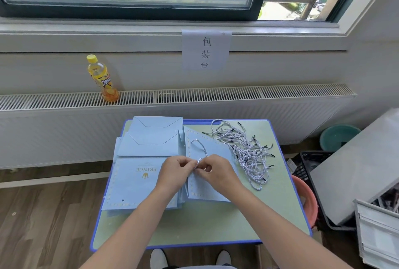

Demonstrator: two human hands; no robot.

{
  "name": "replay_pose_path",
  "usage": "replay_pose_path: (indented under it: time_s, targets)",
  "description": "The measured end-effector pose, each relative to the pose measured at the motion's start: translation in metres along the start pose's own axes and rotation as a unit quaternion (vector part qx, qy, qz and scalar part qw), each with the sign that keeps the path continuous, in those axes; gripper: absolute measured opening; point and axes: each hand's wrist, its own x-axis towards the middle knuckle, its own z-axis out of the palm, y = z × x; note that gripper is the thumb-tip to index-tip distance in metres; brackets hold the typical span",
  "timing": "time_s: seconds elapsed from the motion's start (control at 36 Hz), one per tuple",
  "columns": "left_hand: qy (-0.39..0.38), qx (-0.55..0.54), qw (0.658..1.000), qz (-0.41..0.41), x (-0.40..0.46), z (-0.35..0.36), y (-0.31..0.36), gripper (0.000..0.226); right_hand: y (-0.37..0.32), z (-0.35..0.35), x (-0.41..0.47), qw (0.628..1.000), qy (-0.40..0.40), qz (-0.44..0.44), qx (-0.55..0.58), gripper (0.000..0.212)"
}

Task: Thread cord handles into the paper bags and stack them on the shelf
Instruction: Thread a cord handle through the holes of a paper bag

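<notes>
On blue bag (138,184) marked "PRINCE", both hands (176,171) pinch cord (199,160).

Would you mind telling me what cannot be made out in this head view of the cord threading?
- Cord end: hidden between left hand and right hand fingers.
- Bag hole being threaded: covered by both hands.
- Small print beneath PRINCE on the bag stack: too small.
- Shelf: not identifiable.
- Crate contents: hidden behind the white board.

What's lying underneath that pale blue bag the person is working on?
Under the blue bag the green table shows, and more flat bags overlap beside it. Whatever lies directly beneath is covered.
</notes>
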Motion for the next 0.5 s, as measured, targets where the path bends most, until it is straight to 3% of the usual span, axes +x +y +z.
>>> replay_pose_path:
  time_s: [0.19,0.31,0.42,0.5]
  targets:
    - [-0.003,-0.021,1.000,-0.003,-0.001,0.001,0.002,0.017,0.001,0.004,-0.001,0.998,0.032,0.000,0.052,0.025]
    - [-0.007,-0.039,0.999,-0.020,-0.003,0.002,0.003,0.026,0.003,0.002,0.000,0.997,0.030,0.012,0.070,0.016]
    - [-0.013,-0.056,0.998,-0.022,-0.004,0.000,0.002,0.019,0.008,-0.001,-0.001,0.993,0.034,0.042,0.104,0.010]
    - [-0.027,-0.047,0.998,-0.026,-0.004,-0.002,-0.002,0.031,0.010,-0.004,-0.006,0.987,0.033,0.072,0.143,0.008]
